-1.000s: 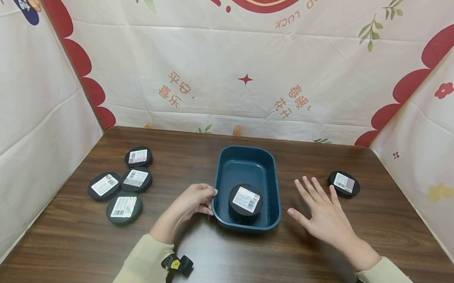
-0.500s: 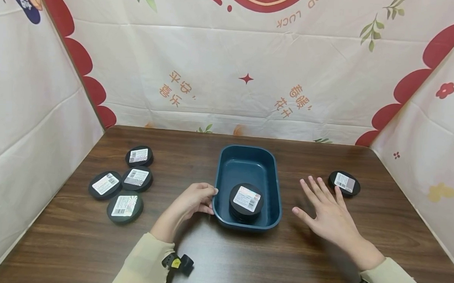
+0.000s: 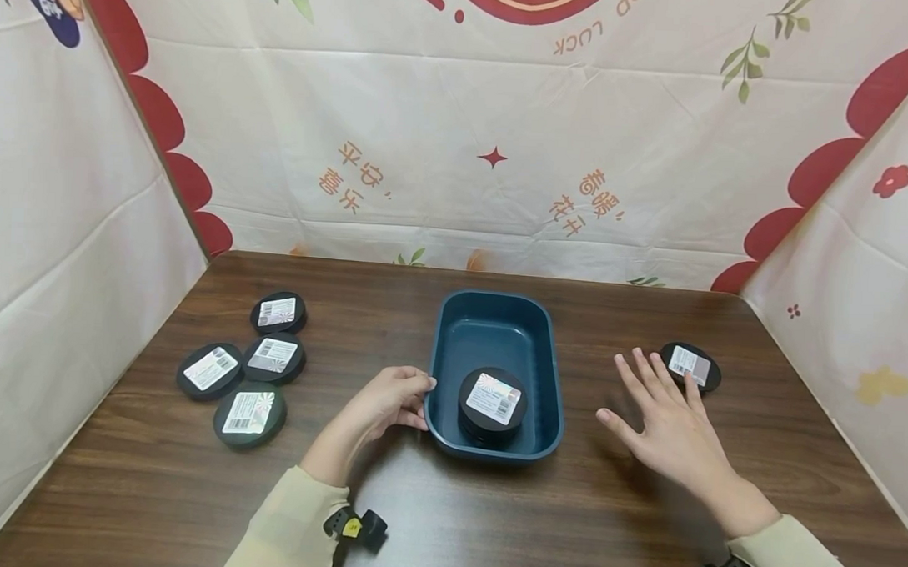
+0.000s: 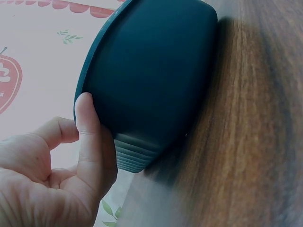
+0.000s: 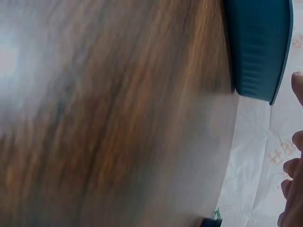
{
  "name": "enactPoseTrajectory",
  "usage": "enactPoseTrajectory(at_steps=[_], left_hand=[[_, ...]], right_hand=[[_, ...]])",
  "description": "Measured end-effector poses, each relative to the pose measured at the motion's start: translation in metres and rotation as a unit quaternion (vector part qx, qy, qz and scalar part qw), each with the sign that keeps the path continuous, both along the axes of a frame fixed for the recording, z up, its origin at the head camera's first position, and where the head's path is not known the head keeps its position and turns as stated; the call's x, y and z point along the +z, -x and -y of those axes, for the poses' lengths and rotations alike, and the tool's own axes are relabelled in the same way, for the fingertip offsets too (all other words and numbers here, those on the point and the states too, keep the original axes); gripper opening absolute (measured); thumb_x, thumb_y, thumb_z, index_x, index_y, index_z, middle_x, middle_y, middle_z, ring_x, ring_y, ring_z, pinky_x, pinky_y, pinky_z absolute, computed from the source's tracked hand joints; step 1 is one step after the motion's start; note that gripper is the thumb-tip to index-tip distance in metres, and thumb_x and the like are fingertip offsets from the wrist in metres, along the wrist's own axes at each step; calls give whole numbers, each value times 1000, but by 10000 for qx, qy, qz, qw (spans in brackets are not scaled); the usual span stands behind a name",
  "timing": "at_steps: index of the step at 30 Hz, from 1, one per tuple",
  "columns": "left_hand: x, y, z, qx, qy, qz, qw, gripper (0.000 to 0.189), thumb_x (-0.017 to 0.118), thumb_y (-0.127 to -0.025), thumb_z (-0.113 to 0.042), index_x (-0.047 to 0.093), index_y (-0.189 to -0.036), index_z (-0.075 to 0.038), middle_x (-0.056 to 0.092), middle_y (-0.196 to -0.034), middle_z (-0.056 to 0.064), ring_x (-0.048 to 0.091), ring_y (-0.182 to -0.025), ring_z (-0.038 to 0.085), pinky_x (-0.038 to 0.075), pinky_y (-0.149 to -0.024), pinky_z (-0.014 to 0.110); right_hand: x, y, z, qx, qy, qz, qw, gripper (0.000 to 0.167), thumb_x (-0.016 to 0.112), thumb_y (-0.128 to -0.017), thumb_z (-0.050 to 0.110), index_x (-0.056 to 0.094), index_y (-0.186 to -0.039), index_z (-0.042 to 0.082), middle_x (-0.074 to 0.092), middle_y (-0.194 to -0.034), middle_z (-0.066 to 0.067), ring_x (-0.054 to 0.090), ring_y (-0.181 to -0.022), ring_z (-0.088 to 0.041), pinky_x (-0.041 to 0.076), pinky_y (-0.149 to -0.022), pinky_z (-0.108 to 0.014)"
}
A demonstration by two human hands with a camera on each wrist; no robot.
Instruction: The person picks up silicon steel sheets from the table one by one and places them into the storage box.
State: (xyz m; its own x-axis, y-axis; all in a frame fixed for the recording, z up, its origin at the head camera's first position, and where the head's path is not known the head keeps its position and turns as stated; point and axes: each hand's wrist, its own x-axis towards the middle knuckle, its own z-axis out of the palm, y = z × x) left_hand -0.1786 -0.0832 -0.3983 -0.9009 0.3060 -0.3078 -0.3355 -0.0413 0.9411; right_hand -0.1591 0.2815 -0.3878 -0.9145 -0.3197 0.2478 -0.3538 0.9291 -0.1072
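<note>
My left hand [image 3: 385, 406] pinches the left rim of a dark blue rectangular tray [image 3: 489, 343], thumb and fingers at its edge. In the left wrist view, the fingers [image 4: 87, 137] lie against the tray's outer wall [image 4: 151, 71]. Inside the tray, near its front end, sits a round black flat container [image 3: 492, 406] with a white barcode label, seemingly stacked on another. My right hand [image 3: 670, 437] hovers over the table with spread fingers, holding nothing. Its fingertips overlap the front edge of another black round container [image 3: 684, 357] in the head view.
Several more labelled black round containers lie grouped on the left, among them a far one [image 3: 278, 312] and a near one [image 3: 250, 418]. The brown wooden table [image 3: 445, 525] ends at a printed white cloth [image 3: 430, 107] behind and on both sides.
My right hand has moved to the right, away from the tray and closer to the black container on the right. The left hand and the tray have stayed in place.
</note>
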Motion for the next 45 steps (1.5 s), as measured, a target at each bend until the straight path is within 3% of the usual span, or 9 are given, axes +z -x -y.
enactPoseTrajectory(at_steps=[5, 31, 36, 45], left_hand=[[-1, 0, 0, -17, -25, -1, 10000, 22, 52, -87, -8, 48, -99, 10, 51, -61, 4, 52, -52, 10, 51, -49, 22], [-1, -1, 1, 10, -16, 6, 10000, 21, 51, -88, -9, 48, -97, 10, 51, -60, 3, 51, -51, 9, 51, -49, 22], [-1, -1, 0, -6, -4, -2, 10000, 20, 51, -88, -8, 48, -97, 10, 51, -61, 3, 51, -51, 9, 51, -49, 22], [0, 0, 0, 16, 17, 4, 10000, 24, 51, -88, -9, 48, -99, 11, 52, -62, 4, 52, -52, 10, 51, -49, 22]], right_hand=[[0, 2, -8, -150, -52, 150, 9998, 80, 51, -90, 53, 14, -150, 17, 19, -152, -18, 1, -142, -28, -15, -109, -53], [-4, 10, -41, -525, 114, 330, 9980, 80, 48, -91, 54, 11, -150, 15, 13, -151, -24, 0, -140, -38, -15, -108, -55], [0, 14, -53, -605, 188, 236, 9977, 80, 49, -91, 51, 14, -150, 9, 12, -151, -25, -1, -140, -38, -13, -107, -58], [8, 21, -71, -848, 220, 309, 9957, 80, 47, -91, 52, 11, -150, 11, 10, -150, -27, 0, -139, -41, -12, -105, -62]])
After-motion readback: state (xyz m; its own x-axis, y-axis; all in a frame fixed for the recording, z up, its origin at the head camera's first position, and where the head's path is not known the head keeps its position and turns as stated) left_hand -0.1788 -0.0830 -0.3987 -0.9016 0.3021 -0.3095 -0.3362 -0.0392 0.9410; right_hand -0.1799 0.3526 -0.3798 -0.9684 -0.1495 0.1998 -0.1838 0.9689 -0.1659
